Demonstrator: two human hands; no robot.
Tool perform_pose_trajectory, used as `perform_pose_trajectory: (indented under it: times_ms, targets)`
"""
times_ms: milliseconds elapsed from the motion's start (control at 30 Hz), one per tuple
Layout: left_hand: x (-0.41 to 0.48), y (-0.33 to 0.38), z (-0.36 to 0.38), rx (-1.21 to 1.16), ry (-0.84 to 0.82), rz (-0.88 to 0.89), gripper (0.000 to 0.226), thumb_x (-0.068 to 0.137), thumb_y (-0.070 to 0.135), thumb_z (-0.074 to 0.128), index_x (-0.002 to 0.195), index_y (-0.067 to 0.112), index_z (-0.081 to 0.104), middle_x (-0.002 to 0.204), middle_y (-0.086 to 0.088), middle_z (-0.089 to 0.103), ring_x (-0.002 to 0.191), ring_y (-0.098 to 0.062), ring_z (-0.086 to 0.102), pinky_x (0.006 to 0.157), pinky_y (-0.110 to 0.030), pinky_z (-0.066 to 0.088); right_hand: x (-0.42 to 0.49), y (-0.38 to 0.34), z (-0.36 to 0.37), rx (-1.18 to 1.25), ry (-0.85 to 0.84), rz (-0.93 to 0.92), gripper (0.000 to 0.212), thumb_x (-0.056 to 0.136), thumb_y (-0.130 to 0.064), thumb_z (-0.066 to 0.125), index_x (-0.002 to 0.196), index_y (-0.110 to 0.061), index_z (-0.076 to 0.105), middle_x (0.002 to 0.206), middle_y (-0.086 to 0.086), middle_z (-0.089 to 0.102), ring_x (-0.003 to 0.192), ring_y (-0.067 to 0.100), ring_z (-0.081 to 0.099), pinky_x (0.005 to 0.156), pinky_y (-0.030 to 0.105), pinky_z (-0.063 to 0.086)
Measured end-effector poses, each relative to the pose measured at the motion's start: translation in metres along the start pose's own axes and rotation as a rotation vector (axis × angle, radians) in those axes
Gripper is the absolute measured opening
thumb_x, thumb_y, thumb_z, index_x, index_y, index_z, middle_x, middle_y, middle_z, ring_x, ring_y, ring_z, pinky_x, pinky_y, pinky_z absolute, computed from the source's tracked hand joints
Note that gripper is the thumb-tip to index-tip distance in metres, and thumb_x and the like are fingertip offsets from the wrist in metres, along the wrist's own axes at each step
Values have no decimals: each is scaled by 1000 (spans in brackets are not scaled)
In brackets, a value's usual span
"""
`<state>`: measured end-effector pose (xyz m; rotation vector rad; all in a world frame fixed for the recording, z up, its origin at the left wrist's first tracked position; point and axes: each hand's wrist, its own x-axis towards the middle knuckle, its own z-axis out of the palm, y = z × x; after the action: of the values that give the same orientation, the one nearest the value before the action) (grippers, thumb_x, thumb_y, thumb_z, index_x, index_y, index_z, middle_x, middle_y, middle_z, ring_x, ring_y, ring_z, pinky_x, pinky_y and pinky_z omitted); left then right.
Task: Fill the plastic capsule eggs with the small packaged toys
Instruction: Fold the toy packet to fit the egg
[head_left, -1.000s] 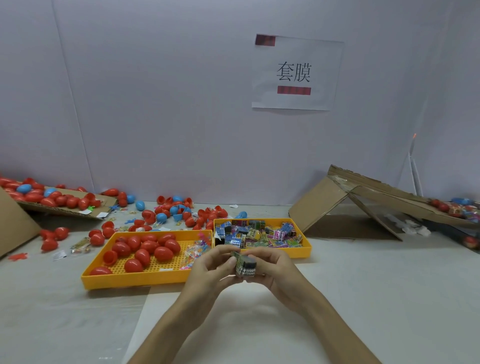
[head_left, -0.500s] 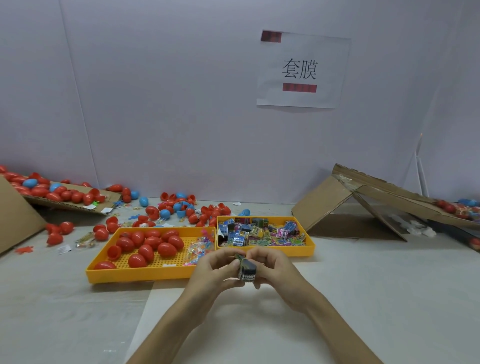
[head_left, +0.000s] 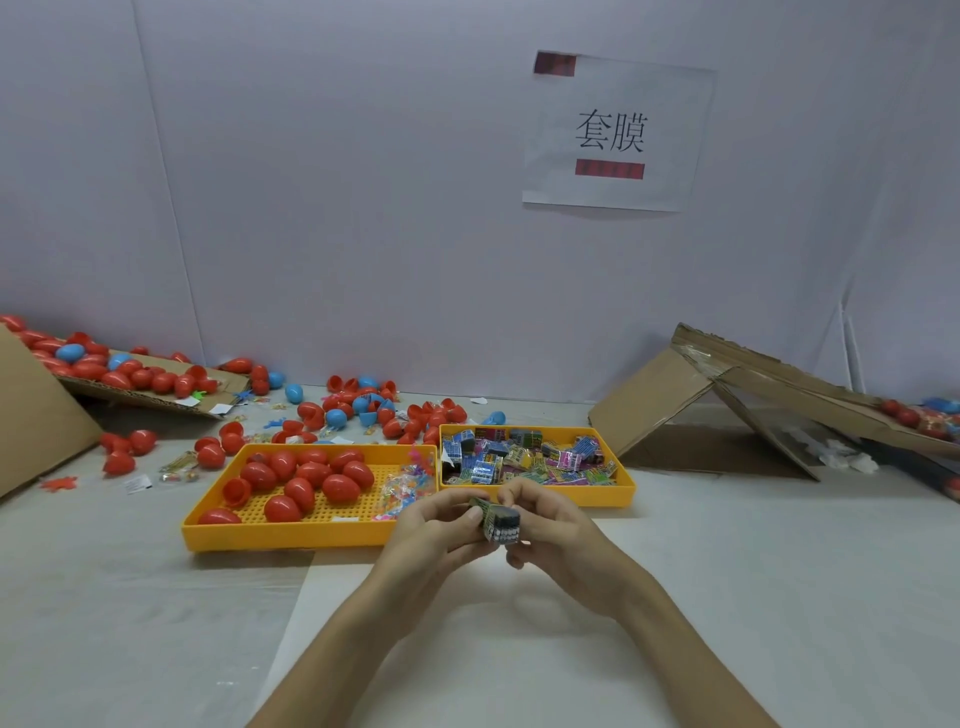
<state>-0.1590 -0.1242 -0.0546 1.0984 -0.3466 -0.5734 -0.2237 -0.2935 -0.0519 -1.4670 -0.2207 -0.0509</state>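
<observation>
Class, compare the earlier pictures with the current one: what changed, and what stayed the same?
The left hand and right hand kept pinching the small packaged toy, tilting it slightly. Nothing was taken or released. The yellow trays and red eggs stayed put.

A white paper sheet on the pale wall carries two large black printed characters, 套膜, in its middle. A blurred red bar sits at its top left corner and a second red bar lies just under the characters; neither can be read. The packaged toys heaped in the right yellow tray bear bright print too small to read, as do the small packet pinched between the left hand and right hand and a white slip lying on the table.
</observation>
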Motion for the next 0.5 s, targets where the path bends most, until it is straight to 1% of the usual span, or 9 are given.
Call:
perform_pose_trajectory:
  times_ms: [67,133,167,233,300,367,400,433,500]
  targets:
    - [0,0,0,-8,4,6,15,96,-4,59,108,-4,69,97,-17,75,93,-30,75,73,-29,60,0,-1,-1,22,-6,15,5,94,-23,63,93,-18,61,90,4,57,71,15,48,64,25,45]
    - [-1,-1,0,11,29,17,15,96,-4,60,108,-4,68,100,-20,74,93,-31,75,72,-30,60,1,2,-1,-50,34,38,6,94,-21,63,94,-15,60,86,2,58,68,14,48,62,25,44]
    - [-2,-2,0,37,51,33,15,96,-4,60,108,-4,68,101,-22,73,92,-31,75,72,-30,60,3,5,0,-109,76,46,4,97,-16,62,94,-14,61,84,2,59,66,14,48,61,25,44]
    - [-3,-3,2,110,113,96,13,95,-4,62,105,-2,70,99,-21,73,89,-30,75,70,-28,60,7,10,0,-206,215,18,10,100,-6,58,92,-11,61,80,4,60,63,16,49,57,25,44]
    - [-2,-3,4,173,188,180,13,93,-3,65,101,3,73,94,-15,74,86,-27,75,69,-27,60,8,12,-1,-306,420,-109,15,99,-2,58,89,-12,62,74,5,59,58,15,49,54,26,42]
    - [0,-3,4,232,252,260,13,91,-1,69,98,9,75,86,-1,75,86,-22,75,68,-25,60,6,11,-2,-494,609,-305,16,94,-7,64,85,-20,64,69,-4,59,57,12,49,54,27,41]
    - [1,-3,4,251,278,287,14,91,0,70,96,12,76,85,2,75,87,-20,74,68,-24,59,5,11,-1,-587,654,-402,14,91,-12,65,83,-24,63,68,-6,59,58,11,49,53,26,41]
    - [2,-3,3,254,300,302,14,90,2,71,95,14,76,85,2,75,87,-18,74,67,-24,59,3,10,2,-667,661,-489,13,89,-16,67,82,-26,63,67,-8,57,58,11,50,51,24,39]
    - [2,-4,2,246,327,315,13,89,3,73,96,14,75,86,1,75,87,-16,74,67,-23,59,2,12,9,-805,610,-618,12,86,-19,71,81,-25,63,65,-16,53,56,9,49,50,17,36]
